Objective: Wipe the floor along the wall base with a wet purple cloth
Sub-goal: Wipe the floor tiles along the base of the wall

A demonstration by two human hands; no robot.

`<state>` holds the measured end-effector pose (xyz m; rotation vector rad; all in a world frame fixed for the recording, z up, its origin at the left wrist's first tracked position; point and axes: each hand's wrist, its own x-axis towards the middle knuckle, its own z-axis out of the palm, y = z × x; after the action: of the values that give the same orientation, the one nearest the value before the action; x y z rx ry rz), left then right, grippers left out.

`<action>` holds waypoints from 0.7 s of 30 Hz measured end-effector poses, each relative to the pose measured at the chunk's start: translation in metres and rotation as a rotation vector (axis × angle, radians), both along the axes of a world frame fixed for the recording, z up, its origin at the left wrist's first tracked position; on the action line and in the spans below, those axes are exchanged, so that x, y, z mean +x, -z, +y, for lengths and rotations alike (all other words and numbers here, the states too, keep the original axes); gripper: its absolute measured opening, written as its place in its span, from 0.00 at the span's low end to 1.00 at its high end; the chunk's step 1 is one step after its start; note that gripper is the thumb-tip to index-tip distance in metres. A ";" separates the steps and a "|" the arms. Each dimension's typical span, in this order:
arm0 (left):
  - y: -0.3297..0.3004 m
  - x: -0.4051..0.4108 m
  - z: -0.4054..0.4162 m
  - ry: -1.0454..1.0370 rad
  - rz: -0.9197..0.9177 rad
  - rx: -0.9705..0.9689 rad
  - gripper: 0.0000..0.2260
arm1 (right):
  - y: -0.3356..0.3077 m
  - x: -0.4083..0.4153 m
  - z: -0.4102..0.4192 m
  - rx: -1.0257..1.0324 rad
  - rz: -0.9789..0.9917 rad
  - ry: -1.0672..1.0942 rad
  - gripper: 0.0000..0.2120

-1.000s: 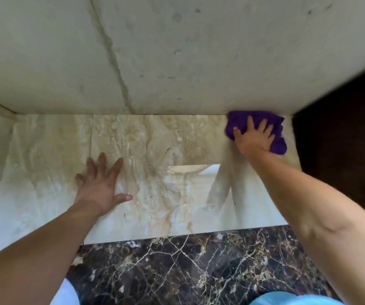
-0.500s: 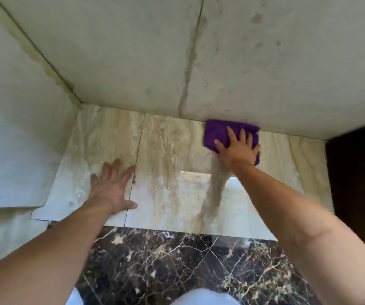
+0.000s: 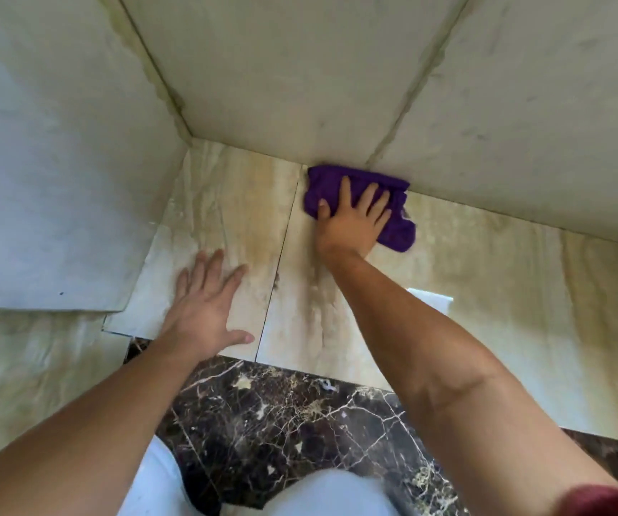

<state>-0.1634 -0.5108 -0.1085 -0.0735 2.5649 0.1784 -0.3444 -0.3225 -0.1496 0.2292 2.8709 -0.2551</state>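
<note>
Head view: the purple cloth (image 3: pixel 359 202) lies bunched on the beige marble floor tile (image 3: pixel 486 277), its far edge pushed against the base of the far wall (image 3: pixel 337 87), just right of the tile joint (image 3: pixel 281 262) that runs from near to far. The right hand (image 3: pixel 354 221) lies flat on top of it with fingers spread, pressing down rather than gripping; a loose flap of cloth sticks out to the right past the hand. The left hand (image 3: pixel 207 303) rests spread and empty on the neighbouring tile to the left, apparently as a prop for the body's weight. The corner where the far wall meets the left wall (image 3: pixel 58 162) lies to the left of the cloth.

The cloth looks soft, limp and light, and it folds under the palm. If wet, as the task says, it should cling to the polished tile yet slide readily under pressure. A flat palm over its middle seems the right hold, keeping the far edge tight to the wall; the loose right flap may drag or fold under. The glossy tile is probably slippery when damp, which matters for the propping hand.

Near the person lies dark veined marble (image 3: pixel 300 422). No brand, label or writing can be read anywhere.
</note>
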 end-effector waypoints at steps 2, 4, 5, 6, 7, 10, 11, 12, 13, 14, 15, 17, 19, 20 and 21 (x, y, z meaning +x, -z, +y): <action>-0.006 0.016 -0.016 0.033 -0.079 -0.075 0.54 | -0.002 0.001 -0.046 -0.030 -0.017 -0.040 0.31; -0.012 0.027 -0.026 -0.004 -0.141 -0.100 0.53 | -0.005 0.005 -0.075 -0.043 -0.022 -0.188 0.31; -0.012 0.029 -0.027 -0.034 -0.153 -0.072 0.53 | -0.005 0.005 -0.076 -0.032 -0.023 -0.259 0.31; -0.014 0.032 -0.028 -0.067 -0.162 -0.035 0.52 | -0.005 0.006 -0.076 -0.034 -0.027 -0.308 0.31; -0.016 0.035 -0.028 -0.102 -0.170 0.009 0.52 | -0.006 0.006 -0.071 -0.038 -0.035 -0.335 0.32; -0.021 0.040 -0.035 -0.164 -0.178 0.086 0.51 | -0.007 0.003 -0.042 -0.041 -0.047 -0.300 0.33; -0.023 0.042 -0.038 -0.171 -0.173 0.090 0.51 | -0.007 0.003 -0.027 -0.035 -0.042 -0.247 0.33; -0.023 0.044 -0.042 -0.175 -0.167 0.092 0.52 | -0.008 0.002 -0.008 -0.021 -0.033 -0.174 0.34; -0.024 0.050 -0.045 -0.183 -0.158 0.098 0.52 | -0.009 0.002 0.012 -0.012 -0.023 -0.095 0.34; -0.023 0.055 -0.045 -0.181 -0.147 0.102 0.52 | -0.009 0.001 0.034 -0.007 -0.022 -0.011 0.34; -0.019 0.059 -0.044 -0.174 -0.134 0.103 0.52 | -0.010 -0.001 0.053 -0.001 -0.032 0.062 0.34; -0.008 0.070 -0.043 -0.177 -0.099 0.096 0.54 | -0.007 -0.007 0.063 0.023 -0.060 0.153 0.34; 0.004 0.075 -0.043 -0.178 -0.064 0.095 0.55 | -0.003 -0.013 0.041 0.045 -0.045 0.200 0.33; 0.008 0.078 -0.045 -0.177 -0.044 0.099 0.56 | 0.000 -0.015 0.023 0.071 -0.039 0.203 0.33; 0.011 0.079 -0.048 -0.162 -0.026 0.106 0.56 | 0.002 -0.017 0.004 0.098 -0.038 0.195 0.33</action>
<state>-0.0848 -0.5587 -0.1194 -0.2423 2.5178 0.3724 -0.3612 -0.3184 -0.1511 0.5280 2.8277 -0.1432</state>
